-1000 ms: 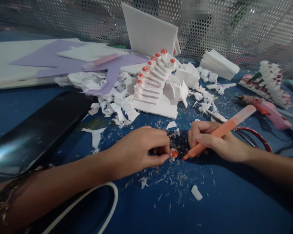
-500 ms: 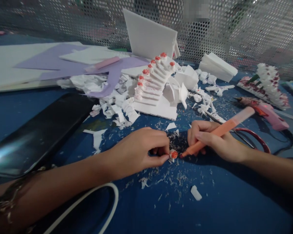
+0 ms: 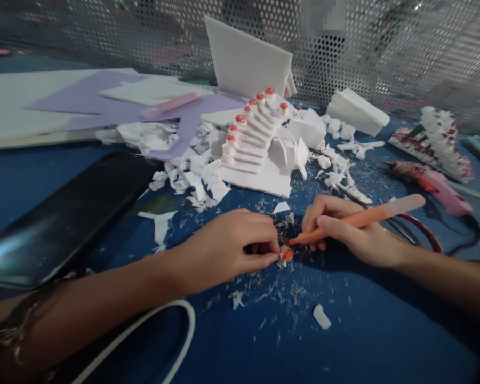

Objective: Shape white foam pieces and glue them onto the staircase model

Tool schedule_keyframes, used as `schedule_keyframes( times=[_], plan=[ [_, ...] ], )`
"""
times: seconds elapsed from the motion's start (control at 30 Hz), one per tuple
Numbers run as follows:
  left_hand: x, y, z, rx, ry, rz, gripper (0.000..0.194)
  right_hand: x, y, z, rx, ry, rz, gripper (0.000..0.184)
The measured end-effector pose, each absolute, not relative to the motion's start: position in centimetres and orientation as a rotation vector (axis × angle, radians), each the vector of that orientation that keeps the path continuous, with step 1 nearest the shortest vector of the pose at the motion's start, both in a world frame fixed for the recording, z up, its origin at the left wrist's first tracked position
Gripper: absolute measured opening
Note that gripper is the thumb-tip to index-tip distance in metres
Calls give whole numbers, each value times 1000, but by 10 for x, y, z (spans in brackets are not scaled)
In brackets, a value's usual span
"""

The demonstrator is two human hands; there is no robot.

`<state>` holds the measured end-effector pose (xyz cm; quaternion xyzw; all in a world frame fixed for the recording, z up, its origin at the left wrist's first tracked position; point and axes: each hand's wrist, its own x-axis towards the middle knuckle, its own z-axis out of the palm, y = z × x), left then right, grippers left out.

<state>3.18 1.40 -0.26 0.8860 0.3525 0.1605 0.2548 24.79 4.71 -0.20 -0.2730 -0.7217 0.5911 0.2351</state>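
Pinched in the fingertips of my left hand (image 3: 244, 242) is a small crumpled white paper piece with an orange-red top (image 3: 287, 255). My right hand (image 3: 348, 232) grips an orange marker (image 3: 364, 216), its tip at the upper edge of that piece; whether they touch I cannot tell. Behind my hands stands a curved white stepped model (image 3: 246, 154) on a white foam base, with several similar orange-red-topped pieces along its upper edge. White shavings lie on the blue table around my fingers.
A black tablet-like slab (image 3: 64, 218) lies on the left, a white cable (image 3: 190, 325) in front. Crumpled paper (image 3: 148, 136) and a purple sheet (image 3: 104, 101) lie behind. Scissors with a red handle (image 3: 428, 234) and a pink glue gun (image 3: 444, 192) are on the right. A perforated metal screen (image 3: 144, 32) stands behind.
The marker has moved up and left, closer to the paper piece, and is held at a flatter slant. My left hand stays almost in place, still pinching the piece.
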Motion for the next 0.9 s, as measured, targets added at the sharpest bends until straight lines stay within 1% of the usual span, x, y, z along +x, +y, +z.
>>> schedule_keyframes(
  times=[0.13, 0.23, 0.33, 0.6, 0.9],
  plan=[
    [30, 13, -4, 2544, 895, 440, 14, 248, 47, -2, -786, -1995, 1634, 20],
    [29, 12, -5, 2616, 867, 446, 16, 248, 47, -1, -790, -1984, 1610, 18],
    [29, 12, -6, 2666, 849, 457, 19, 248, 47, -1, -768, -1996, 1654, 19],
    [29, 12, -7, 2685, 840, 474, 23, 249, 47, -1, -742, -2005, 1642, 17],
    [30, 12, -7, 2635, 870, 495, 20, 249, 48, -3, -716, -2005, 1664, 17]
  ],
)
